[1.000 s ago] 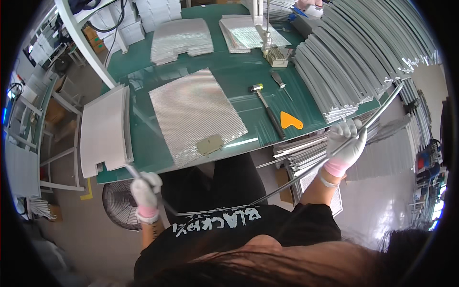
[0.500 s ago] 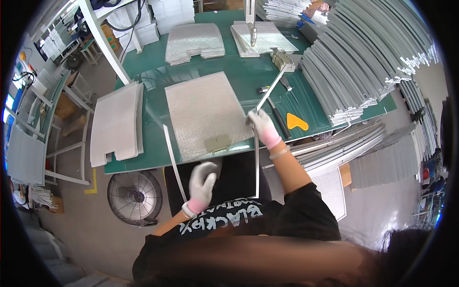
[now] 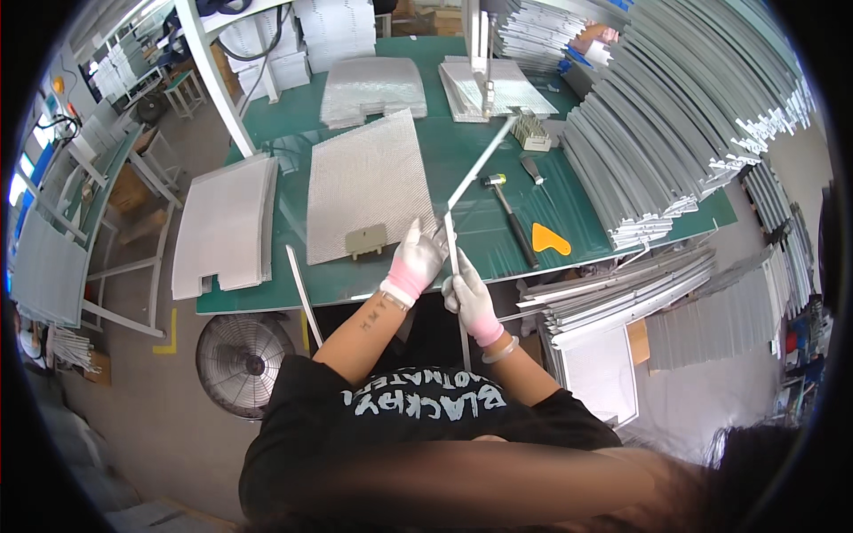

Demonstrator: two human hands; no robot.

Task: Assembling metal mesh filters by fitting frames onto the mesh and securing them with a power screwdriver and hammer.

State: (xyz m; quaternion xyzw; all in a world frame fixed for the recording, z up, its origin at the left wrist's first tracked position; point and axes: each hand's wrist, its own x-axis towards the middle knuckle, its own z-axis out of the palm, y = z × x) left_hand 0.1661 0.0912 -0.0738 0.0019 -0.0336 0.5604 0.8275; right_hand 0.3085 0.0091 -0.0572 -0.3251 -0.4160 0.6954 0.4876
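My right hand (image 3: 468,291), in a white glove with a pink cuff, is closed round a thin white metal strip (image 3: 450,240) at the table's front edge. Just above it, my left hand (image 3: 418,259), gloved alike, has its fingers at the same strip near a corner, partly hidden behind it. From that corner a second strip (image 3: 484,164) slants away to the far right. Another white strip (image 3: 300,286) leans over the front edge on the left. Left of my hands lies a silvery mesh sheet (image 3: 369,178), with a small beige block (image 3: 366,240) near its front edge.
Right of the hands lie a mallet (image 3: 515,222), a scraper-like tool (image 3: 532,171) and a yellow plastic scraper (image 3: 551,239). Beige blocks (image 3: 531,133) stand behind them. Tall panel stacks (image 3: 675,115) border the right; white sheets (image 3: 227,226) lie left. A fan (image 3: 244,364) stands on the floor.
My left hand has come up and right to the strip. My right hand has slid down from the corner. The corner, mesh sheet and block on it have shifted left.
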